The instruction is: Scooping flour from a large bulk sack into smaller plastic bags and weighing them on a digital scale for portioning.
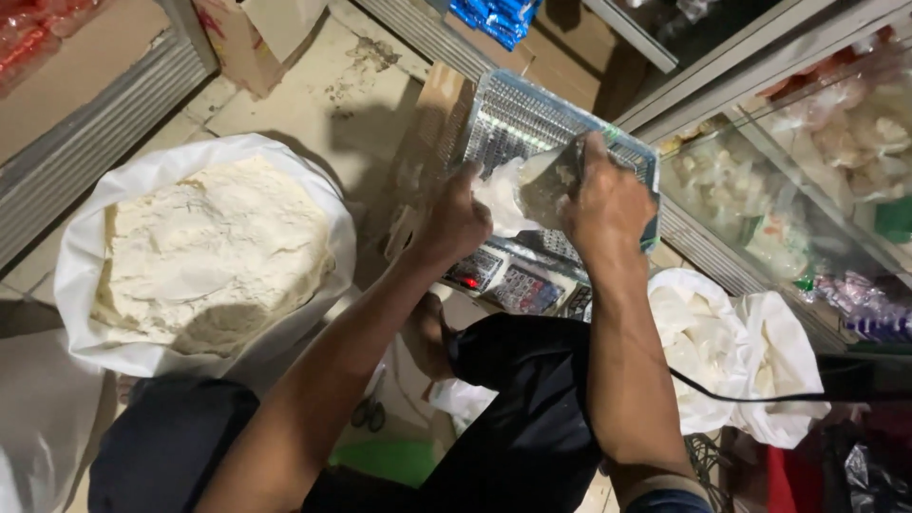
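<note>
Gripping a scoop (556,180), right hand (608,204) meets left hand (458,220) (bag-holding) (503,195).

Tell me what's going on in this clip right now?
A person crouches over a weighing scale on the floor. The left hand steadies a small clear bag of white powder on the scale's pan, while the right hand tips a metal scoop into it. A big white sack of the same powder stands open to the left, and filled bags lie to the right.
</note>
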